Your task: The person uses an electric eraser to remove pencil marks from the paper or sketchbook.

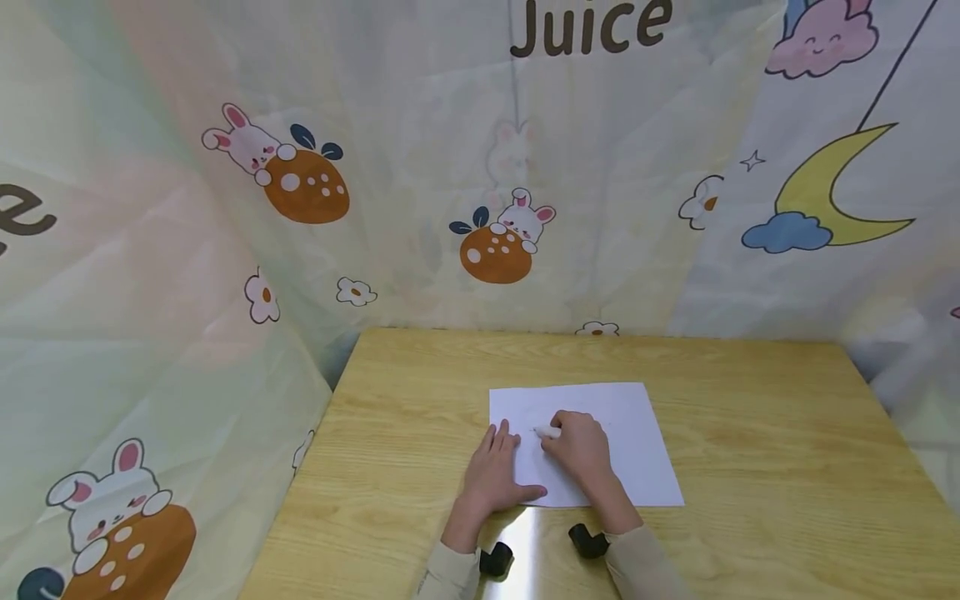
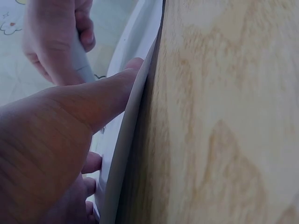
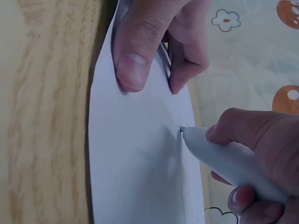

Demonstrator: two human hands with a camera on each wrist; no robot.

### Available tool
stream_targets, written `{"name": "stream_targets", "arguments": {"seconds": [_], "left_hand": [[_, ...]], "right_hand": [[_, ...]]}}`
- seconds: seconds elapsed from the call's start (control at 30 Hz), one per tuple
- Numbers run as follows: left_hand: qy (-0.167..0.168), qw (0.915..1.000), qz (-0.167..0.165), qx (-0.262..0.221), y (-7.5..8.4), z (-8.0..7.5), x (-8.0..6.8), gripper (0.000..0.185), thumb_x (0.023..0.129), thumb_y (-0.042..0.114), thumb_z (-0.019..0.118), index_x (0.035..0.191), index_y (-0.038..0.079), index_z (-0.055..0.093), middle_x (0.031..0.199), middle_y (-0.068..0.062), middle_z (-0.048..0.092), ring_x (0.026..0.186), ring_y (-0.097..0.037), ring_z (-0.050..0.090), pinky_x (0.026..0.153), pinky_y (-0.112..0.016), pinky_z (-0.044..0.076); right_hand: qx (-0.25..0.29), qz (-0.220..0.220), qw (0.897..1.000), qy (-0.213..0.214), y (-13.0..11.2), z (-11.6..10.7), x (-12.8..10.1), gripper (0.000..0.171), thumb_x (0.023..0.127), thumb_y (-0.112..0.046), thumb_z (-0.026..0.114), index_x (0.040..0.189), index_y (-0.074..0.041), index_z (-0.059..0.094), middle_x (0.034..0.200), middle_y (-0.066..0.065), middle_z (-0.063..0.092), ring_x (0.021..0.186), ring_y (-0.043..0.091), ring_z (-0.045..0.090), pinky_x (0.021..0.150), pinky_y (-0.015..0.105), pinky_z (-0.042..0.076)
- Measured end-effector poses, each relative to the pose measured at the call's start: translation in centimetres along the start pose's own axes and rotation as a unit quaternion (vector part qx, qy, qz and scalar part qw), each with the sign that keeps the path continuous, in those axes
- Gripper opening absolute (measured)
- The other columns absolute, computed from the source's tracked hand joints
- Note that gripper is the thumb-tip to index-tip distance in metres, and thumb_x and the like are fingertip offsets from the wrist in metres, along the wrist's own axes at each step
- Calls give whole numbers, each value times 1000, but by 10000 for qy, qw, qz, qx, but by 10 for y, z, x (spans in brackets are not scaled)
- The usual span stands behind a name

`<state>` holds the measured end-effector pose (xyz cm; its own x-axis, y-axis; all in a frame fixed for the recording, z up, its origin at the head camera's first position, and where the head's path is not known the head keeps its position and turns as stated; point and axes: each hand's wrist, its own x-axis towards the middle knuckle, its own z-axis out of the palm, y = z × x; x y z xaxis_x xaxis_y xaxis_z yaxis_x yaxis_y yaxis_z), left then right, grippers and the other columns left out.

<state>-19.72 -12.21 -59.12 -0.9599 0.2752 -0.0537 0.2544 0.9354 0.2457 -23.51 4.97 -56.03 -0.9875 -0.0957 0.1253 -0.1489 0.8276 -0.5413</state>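
A white sheet of paper point(image 1: 637, 467) lies on the table, its near edge lifted slightly off the wood in the left wrist view. My left hand point(image 1: 491, 475) rests spread over the paper's left side, with the thumb point(image 3: 133, 70) pressing near the front edge. In my right hand point(image 1: 583, 446) I grip a thick white pen-shaped tool point(image 3: 210, 154) with a tapered nose and a small dark tip. That tip meets the paper just right of the left fingers. From it a thin line runs along the sheet in the right wrist view.
The wooden table point(image 1: 765, 433) extends around the paper on all sides. Near its front, two black wrist-camera pieces point(image 1: 588, 542) hang by the sleeves. A printed fabric backdrop point(image 1: 405, 167) with rabbits and flowers rises behind the table and along its left.
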Motion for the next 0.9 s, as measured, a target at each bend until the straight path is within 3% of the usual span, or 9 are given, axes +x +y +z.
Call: {"name": "stream_targets", "arguments": {"seconds": [0.47,0.63,0.9], "left_hand": [[118,9999,45,-114,-1,-1,-5,97,69,69,73,136,3,51,152,-22,32,142,-37,25,114,-40,23],[209,9996,67,-156,-3,-1,-6,95,69,67,74,135,3,52,151,-22,33,141,-37,25,114,-39,23],[85,9998,14,-167,-1,-3,-3,95,71,67,73,138,4,50,153,-21,30,143,-35,21,115,-39,20]], "right_hand": [[-73,60,9999,-143,-5,2,-3,16,70,-17,80,77,-6,70,67,2,65,54,14,53,51,34,49],[4,-89,10000,-18,-6,4,-4,15,70,-16,78,77,-6,70,67,2,65,54,13,54,51,34,49],[-21,-195,9998,-41,-6,5,1,14,70,-16,78,76,-6,70,66,1,63,53,14,52,50,33,48]]}}
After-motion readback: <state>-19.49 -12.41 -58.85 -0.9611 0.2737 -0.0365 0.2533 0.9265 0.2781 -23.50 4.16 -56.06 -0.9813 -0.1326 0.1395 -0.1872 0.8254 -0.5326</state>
